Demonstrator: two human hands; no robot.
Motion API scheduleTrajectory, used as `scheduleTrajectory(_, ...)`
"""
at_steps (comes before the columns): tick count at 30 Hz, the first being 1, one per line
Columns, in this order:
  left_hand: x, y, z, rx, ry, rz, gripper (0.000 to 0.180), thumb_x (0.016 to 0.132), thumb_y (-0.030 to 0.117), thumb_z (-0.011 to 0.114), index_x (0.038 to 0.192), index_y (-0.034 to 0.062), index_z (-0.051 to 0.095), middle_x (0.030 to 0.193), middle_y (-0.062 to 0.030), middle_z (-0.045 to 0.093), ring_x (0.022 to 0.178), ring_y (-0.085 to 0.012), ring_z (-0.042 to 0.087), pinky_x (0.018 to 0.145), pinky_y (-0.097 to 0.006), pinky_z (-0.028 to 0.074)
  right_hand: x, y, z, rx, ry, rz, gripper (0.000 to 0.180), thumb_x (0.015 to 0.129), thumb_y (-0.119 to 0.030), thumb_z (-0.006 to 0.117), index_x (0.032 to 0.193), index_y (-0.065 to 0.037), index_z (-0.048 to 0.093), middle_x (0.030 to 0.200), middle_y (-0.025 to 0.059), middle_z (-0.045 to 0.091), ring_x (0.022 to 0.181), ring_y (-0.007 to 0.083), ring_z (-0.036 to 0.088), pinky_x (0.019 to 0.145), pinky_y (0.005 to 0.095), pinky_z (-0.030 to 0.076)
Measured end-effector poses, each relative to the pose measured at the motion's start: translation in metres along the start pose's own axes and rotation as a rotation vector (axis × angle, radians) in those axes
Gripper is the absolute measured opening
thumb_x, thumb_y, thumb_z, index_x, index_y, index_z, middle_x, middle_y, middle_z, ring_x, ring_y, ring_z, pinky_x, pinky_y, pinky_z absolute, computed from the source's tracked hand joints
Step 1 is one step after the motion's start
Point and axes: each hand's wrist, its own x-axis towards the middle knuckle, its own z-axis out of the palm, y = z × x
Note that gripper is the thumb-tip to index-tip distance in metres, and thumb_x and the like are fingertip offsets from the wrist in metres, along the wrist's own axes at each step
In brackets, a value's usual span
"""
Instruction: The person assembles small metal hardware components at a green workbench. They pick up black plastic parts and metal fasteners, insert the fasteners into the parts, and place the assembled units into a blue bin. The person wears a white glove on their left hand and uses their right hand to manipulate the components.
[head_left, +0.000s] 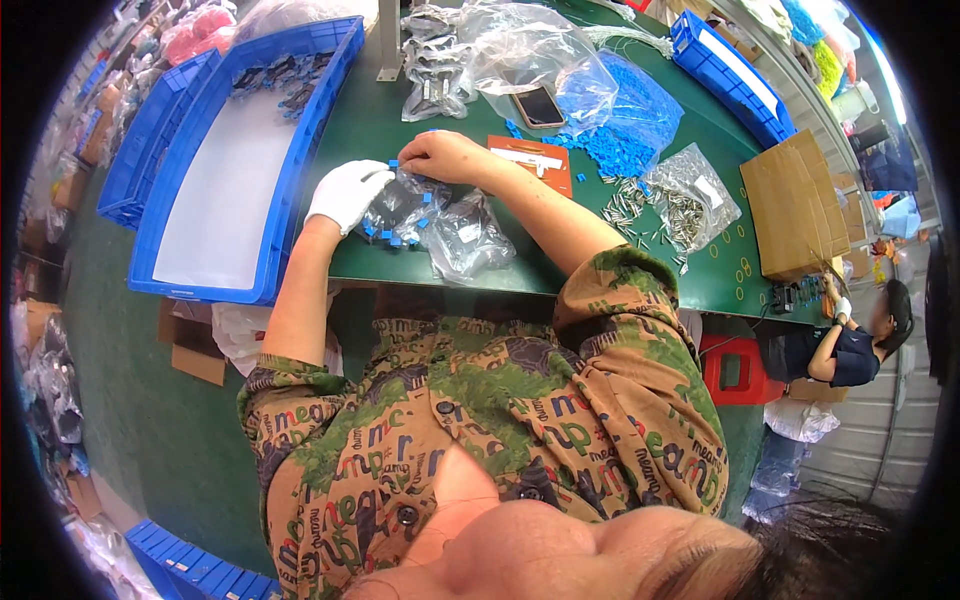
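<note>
My left hand [346,196], in a white glove, has its fingers bent together beside a small blue piece [395,164]. My bare right hand [438,157] is closed just right of that piece, fingertips close to the glove; what it pinches is hidden. Under both hands lies a heap of dark parts with blue caps [396,212], in or on clear plastic. A crumpled clear bag [468,237] rests against the heap at the table's near edge.
Left of me stands a long blue tray [277,235] with dark parts at its far end. Blue pieces [617,140], metal pins [680,220], a phone [539,108], an orange card [530,160] and a cardboard box [797,208] lie rightward. Another person [850,345] works at far right.
</note>
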Motion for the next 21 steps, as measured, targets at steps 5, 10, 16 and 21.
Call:
scheduleTrajectory(5,-0.006,0.006,0.003,0.106,0.048,-0.029,0.035,0.099,0.038,0.06,0.113,0.0095,0.076,0.12,-0.0129,0.072,0.108,-0.0328,0.068,0.098,-0.039,0.052,-0.023,-0.019,-0.014,-0.028,0.096,-0.028,0.028,0.098,-0.031,0.065,0.114,-0.012,0.077,0.11,0.011,0.074,0.107,0.0319,0.07,0.094,0.0421,0.054)
scheduleTrajectory(10,-0.008,0.01,0.0,0.204,0.067,-0.05,0.035,0.097,0.041,0.062,0.113,0.0136,0.077,0.114,-0.0132,0.074,0.106,-0.0323,0.069,0.097,-0.04,0.052,-0.052,-0.023,-0.029,-0.061,0.138,-0.079,0.026,0.099,-0.031,0.065,0.111,-0.011,0.076,0.102,0.0105,0.072,0.103,0.0325,0.069,0.089,0.0456,0.055)
scheduleTrajectory(16,-0.013,0.023,-0.006,0.299,0.115,-0.014,0.029,0.092,0.039,0.069,0.106,0.0155,0.079,0.104,-0.0096,0.075,0.098,-0.0328,0.07,0.09,-0.043,0.053,-0.079,-0.008,-0.033,-0.147,0.133,-0.117,0.027,0.1,-0.035,0.062,0.11,-0.014,0.077,0.102,0.008,0.072,0.095,0.031,0.07,0.084,0.0469,0.051)
scheduleTrajectory(21,-0.025,0.03,-0.003,0.326,0.299,0.17,0.019,0.086,0.031,0.077,0.099,0.017,0.08,0.092,-0.006,0.073,0.086,-0.0311,0.065,0.082,-0.044,0.05,-0.095,-0.014,-0.041,-0.161,0.155,-0.1,0.025,0.1,-0.032,0.063,0.11,-0.013,0.076,0.099,0.007,0.072,0.095,0.0307,0.07,0.085,0.047,0.05)
